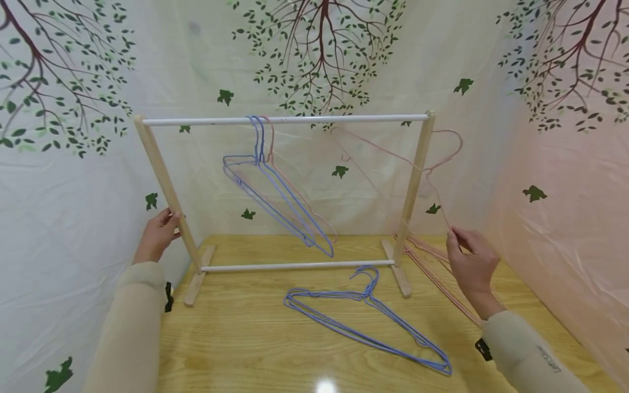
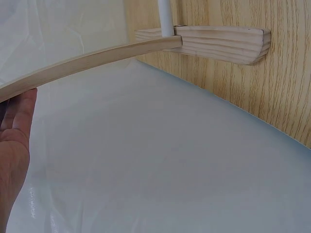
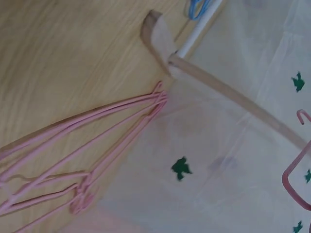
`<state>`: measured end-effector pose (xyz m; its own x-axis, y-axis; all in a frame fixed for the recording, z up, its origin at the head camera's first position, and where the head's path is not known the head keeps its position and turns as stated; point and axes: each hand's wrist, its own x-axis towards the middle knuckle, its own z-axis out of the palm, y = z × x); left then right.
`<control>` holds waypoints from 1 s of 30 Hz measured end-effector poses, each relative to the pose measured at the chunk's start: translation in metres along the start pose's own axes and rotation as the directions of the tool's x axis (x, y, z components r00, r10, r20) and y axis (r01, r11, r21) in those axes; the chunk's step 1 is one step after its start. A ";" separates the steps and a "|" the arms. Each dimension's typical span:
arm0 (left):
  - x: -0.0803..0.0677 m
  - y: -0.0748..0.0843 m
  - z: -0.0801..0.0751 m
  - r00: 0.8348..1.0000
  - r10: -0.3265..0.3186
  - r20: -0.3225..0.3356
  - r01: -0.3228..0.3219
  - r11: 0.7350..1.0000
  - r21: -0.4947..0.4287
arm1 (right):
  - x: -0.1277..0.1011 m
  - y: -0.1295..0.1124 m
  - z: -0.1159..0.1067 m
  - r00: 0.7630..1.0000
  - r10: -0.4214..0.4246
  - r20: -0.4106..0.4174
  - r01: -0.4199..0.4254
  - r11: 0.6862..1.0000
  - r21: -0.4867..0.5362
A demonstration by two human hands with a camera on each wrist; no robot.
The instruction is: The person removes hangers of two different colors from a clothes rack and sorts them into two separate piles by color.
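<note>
My left hand (image 1: pixel 156 236) grips the left wooden post of a small clothes rack (image 1: pixel 162 177) at about mid-height; in the left wrist view its fingers (image 2: pixel 22 114) lie against the post. Between thumb and fingers, my right hand (image 1: pixel 474 263) pinches a pink wire hanger (image 1: pixel 378 143) by one side. That hanger is raised at the rack's right post, its hook (image 1: pixel 461 143) pointing right. Part of it shows at the right edge of the right wrist view. On the white top bar (image 1: pixel 334 119) hang blue hangers (image 1: pixel 290 188) and a pink hanger (image 1: pixel 314 214).
Several blue hangers (image 1: pixel 339 329) lie stacked on the wooden table (image 1: pixel 236 344) in front of the rack. Pink hangers (image 3: pixel 92 114) lie at the right, beside the rack's right foot (image 1: pixel 400 275). A leaf-patterned sheet (image 1: pixel 295 71) surrounds the table.
</note>
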<state>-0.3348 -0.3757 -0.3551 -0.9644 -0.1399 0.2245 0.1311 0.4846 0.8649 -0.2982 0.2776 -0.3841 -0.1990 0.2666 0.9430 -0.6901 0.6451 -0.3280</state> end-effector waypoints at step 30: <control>-0.009 0.003 0.004 0.999 -0.036 -0.028 0.034 0.998 -0.044 | -0.007 0.018 -0.127 0.899 0.343 -0.273 -0.343 0.938 0.049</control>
<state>-0.3271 -0.3693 -0.3567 -0.9616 -0.1811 0.2061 0.1078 0.4414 0.8908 -0.2210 0.3779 -0.4032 -0.2253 0.6566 0.7198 -0.6129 0.4788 -0.6286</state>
